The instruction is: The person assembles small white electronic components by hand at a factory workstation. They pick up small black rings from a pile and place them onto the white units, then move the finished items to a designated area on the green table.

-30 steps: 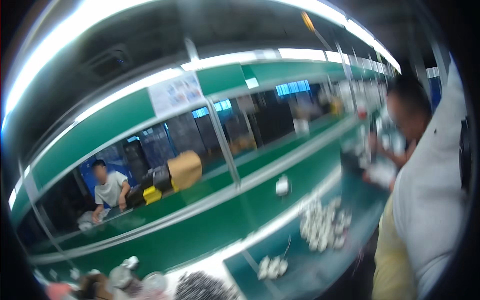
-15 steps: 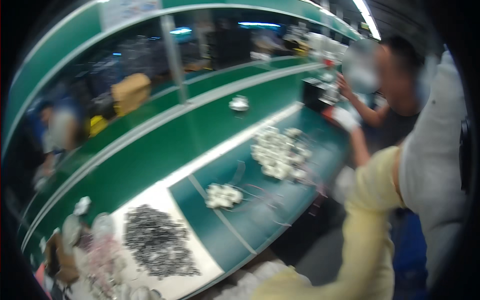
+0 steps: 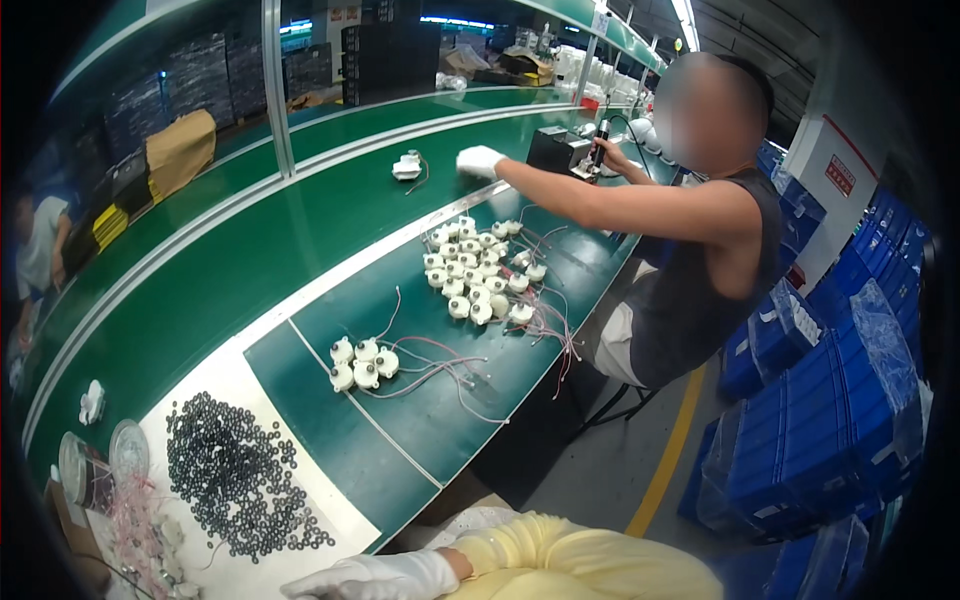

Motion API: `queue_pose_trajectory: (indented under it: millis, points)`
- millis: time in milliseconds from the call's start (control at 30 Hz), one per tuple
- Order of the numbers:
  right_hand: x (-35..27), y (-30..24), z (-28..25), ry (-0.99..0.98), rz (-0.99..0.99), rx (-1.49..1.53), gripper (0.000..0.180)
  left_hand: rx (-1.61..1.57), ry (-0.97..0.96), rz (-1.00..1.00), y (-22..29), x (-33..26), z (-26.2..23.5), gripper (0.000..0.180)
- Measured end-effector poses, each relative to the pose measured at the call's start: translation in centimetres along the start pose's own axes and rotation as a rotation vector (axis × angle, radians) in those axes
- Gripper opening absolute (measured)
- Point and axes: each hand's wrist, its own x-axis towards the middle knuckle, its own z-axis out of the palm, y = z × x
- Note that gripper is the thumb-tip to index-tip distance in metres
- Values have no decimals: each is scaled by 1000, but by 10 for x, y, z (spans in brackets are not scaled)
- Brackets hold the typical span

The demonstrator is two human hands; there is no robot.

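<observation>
My right hand [image 3: 370, 578], in a white glove with a yellow sleeve behind it, lies flat at the bottom edge on a white mat [image 3: 215, 385]. Its fingers are stretched out with nothing in them. Just beyond it spreads a pile of small black rings [image 3: 235, 475]. Farther along the green bench [image 3: 310, 440] lie a few white round motors [image 3: 362, 362] with pink and white wires, then a bigger cluster of them [image 3: 480, 275]. My left hand is out of view.
A seated co-worker [image 3: 690, 260] in a dark sleeveless top reaches a white-gloved hand [image 3: 480, 160] toward the green conveyor [image 3: 250, 250], holding a tool [image 3: 600, 140] by a black box [image 3: 555, 148]. Blue crates [image 3: 830, 400] line the aisle on the right. Round tins [image 3: 95, 465] stand at the lower left.
The view has swung down from the overhead shelf and lights to the bench top. My gloved hand and yellow sleeve have come into view at the bottom.
</observation>
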Motion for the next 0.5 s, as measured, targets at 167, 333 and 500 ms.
queue_pose_trajectory:
  millis: [167, 333, 500]
  points:
    - [34, 50, 21, -1, 118, 250, 54, -187, -629, -425, -8, -15, -20, 61]
    - [7, 17, -8, -38, 234, 693, 49, 113, -607, -471, -46, 6, -38, 57]
    - [-43, -13, -58, -25, 144, 611, 60, 747, -927, -472, -94, -34, -71, 48]
